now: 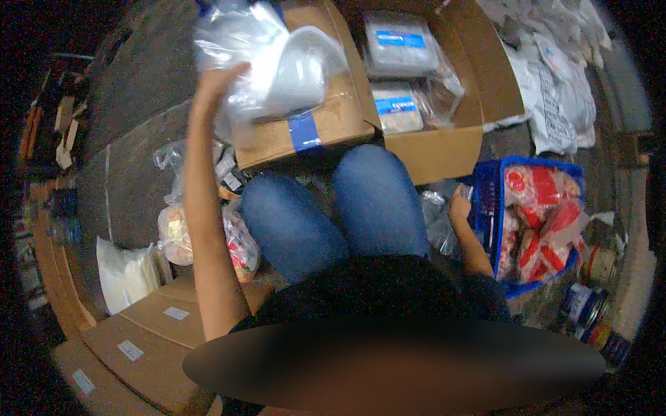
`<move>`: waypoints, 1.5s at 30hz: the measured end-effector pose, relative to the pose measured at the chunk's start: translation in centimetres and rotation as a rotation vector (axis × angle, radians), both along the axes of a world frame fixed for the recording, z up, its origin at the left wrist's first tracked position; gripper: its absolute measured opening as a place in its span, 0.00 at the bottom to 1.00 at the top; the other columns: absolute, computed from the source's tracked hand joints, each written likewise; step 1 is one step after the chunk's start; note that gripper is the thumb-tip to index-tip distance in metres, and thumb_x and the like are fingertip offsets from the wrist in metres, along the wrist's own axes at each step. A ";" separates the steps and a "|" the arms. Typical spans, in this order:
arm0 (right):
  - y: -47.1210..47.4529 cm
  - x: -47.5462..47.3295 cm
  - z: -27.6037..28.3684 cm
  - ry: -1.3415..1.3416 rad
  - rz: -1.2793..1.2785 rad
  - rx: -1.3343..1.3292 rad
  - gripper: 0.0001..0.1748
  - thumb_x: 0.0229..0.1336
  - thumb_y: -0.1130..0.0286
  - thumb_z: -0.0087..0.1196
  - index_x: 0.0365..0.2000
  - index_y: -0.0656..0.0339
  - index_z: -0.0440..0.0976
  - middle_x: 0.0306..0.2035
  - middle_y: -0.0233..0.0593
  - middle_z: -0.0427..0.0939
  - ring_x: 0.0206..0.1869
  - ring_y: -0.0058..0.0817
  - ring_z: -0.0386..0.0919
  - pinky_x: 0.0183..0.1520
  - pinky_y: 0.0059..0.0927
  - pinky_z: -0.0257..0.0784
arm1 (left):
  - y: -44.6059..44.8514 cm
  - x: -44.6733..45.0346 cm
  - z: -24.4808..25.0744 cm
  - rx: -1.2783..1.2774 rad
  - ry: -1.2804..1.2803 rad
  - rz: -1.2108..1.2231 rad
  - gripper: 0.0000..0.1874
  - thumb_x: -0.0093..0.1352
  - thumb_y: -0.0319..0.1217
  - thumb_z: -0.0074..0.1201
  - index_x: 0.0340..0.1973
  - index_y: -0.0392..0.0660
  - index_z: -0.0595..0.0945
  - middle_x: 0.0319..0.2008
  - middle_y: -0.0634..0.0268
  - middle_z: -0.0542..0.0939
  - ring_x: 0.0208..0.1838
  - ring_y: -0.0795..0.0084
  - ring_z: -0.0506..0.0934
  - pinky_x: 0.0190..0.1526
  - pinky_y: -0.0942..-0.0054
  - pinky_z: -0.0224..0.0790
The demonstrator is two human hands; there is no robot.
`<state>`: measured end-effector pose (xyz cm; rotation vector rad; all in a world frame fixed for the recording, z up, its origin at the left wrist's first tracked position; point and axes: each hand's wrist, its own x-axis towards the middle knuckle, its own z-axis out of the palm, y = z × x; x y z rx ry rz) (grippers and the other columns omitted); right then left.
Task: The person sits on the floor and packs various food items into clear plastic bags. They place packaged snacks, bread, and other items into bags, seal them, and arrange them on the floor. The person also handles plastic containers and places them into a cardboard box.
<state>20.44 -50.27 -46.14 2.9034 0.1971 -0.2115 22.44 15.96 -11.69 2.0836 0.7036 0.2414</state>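
Note:
My left hand (221, 83) grips the edge of a clear plastic bag (250, 36), its fingers partly hidden by glare and blur. Beside the bag, a translucent plastic-wrapped stack (304, 67) rests on a cardboard box (260, 145) with blue tape (304, 132). Low at my right side, my right hand (459, 208) is curled around a small pale object (466, 192), too blurred to name. That hand is close to the left wall of a blue plastic crate (486, 208), which holds several red-and-white plastic packets (541, 223).
An open cardboard box (434, 153) holds plastic-wrapped packs (398, 49) with blue labels. White printed sacks (556, 99) lie at right, near several tape rolls (585, 301). Bagged goods (177, 234), a white stack (125, 270) and cardboard boxes (151, 322) are at left.

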 end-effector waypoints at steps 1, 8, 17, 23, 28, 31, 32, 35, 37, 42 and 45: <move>-0.1 0.3 0.4 -0.028 0.033 0.063 0.23 0.59 0.67 0.46 0.54 0.66 0.64 0.26 0.48 0.81 0.26 0.40 0.81 0.26 0.40 0.75 | 0.6 1.8 -1.8 0.244 0.191 0.012 0.32 0.53 0.50 0.66 0.39 0.32 0.82 0.38 0.54 0.82 0.38 0.63 0.79 0.41 0.66 0.71; 7.1 2.9 14.4 0.417 0.238 0.067 0.16 0.47 0.68 0.56 0.37 0.67 0.77 0.30 0.55 0.80 0.35 0.52 0.79 0.39 0.46 0.75 | 1.4 0.9 -0.8 0.343 0.338 -0.174 0.52 0.53 0.72 0.51 0.44 0.27 0.80 0.45 0.35 0.78 0.48 0.48 0.79 0.49 0.58 0.71; 25.2 11.6 51.8 0.097 0.716 1.223 0.17 0.47 0.67 0.61 0.39 0.63 0.77 0.36 0.39 0.79 0.40 0.31 0.77 0.46 0.31 0.71 | 1.0 -4.5 2.9 -0.029 0.014 -0.240 0.39 0.63 0.48 0.60 0.61 0.34 0.66 0.53 0.49 0.75 0.52 0.61 0.75 0.52 0.64 0.69; 44.0 15.2 47.2 -0.665 0.799 1.077 0.14 0.48 0.69 0.55 0.38 0.59 0.77 0.34 0.50 0.80 0.35 0.38 0.79 0.41 0.35 0.74 | -2.3 -6.8 1.6 -0.110 -0.241 -0.015 0.58 0.55 0.45 0.69 0.70 0.43 0.46 0.60 0.49 0.68 0.60 0.55 0.69 0.61 0.63 0.62; 49.9 11.8 32.3 0.009 0.994 0.713 0.16 0.56 0.68 0.47 0.42 0.62 0.76 0.33 0.57 0.79 0.36 0.49 0.81 0.40 0.51 0.75 | -6.5 -6.3 -0.6 0.551 -0.053 -0.321 0.57 0.46 0.41 0.70 0.69 0.57 0.55 0.68 0.48 0.57 0.68 0.44 0.59 0.65 0.47 0.53; 50.0 14.5 30.7 0.315 1.144 0.623 0.18 0.56 0.68 0.47 0.45 0.66 0.73 0.40 0.60 0.78 0.43 0.52 0.78 0.47 0.48 0.73 | -6.7 -3.9 -3.8 0.840 -0.003 -0.243 0.48 0.47 0.40 0.67 0.65 0.63 0.65 0.65 0.49 0.62 0.69 0.43 0.56 0.65 0.35 0.45; 49.3 15.3 31.1 0.417 1.156 0.510 0.19 0.56 0.67 0.47 0.46 0.67 0.71 0.43 0.61 0.77 0.47 0.53 0.77 0.51 0.46 0.71 | -6.1 -3.1 -4.7 0.858 -0.007 -0.225 0.46 0.48 0.41 0.66 0.64 0.63 0.67 0.64 0.49 0.63 0.69 0.42 0.56 0.65 0.36 0.44; 45.8 18.6 35.1 0.568 1.083 0.685 0.37 0.55 0.50 0.58 0.59 0.61 0.64 0.50 0.57 0.75 0.49 0.43 0.77 0.55 0.39 0.70 | -4.4 0.6 -6.9 0.908 -0.057 -0.194 0.39 0.53 0.41 0.62 0.63 0.60 0.70 0.61 0.48 0.67 0.67 0.42 0.58 0.66 0.40 0.46; 41.6 20.0 38.0 0.554 1.080 1.070 0.35 0.58 0.53 0.58 0.62 0.56 0.63 0.56 0.47 0.72 0.50 0.31 0.76 0.54 0.32 0.71 | -3.3 3.9 -7.0 0.973 -0.129 -0.190 0.36 0.56 0.39 0.60 0.62 0.58 0.70 0.60 0.48 0.68 0.66 0.44 0.60 0.66 0.43 0.48; 33.0 22.6 38.2 0.244 0.771 1.481 0.20 0.61 0.63 0.54 0.51 0.60 0.73 0.37 0.41 0.80 0.43 0.24 0.78 0.48 0.29 0.73 | -2.5 10.1 -5.8 0.940 0.002 -0.400 0.35 0.58 0.38 0.60 0.62 0.55 0.70 0.60 0.48 0.69 0.66 0.47 0.61 0.66 0.49 0.50; 28.4 25.2 29.8 0.290 0.489 1.155 0.18 0.60 0.61 0.54 0.46 0.61 0.75 0.35 0.32 0.79 0.37 0.19 0.75 0.42 0.24 0.72 | -1.7 10.1 -5.4 0.873 0.281 -0.609 0.34 0.59 0.37 0.59 0.62 0.54 0.70 0.60 0.48 0.69 0.66 0.49 0.62 0.66 0.52 0.51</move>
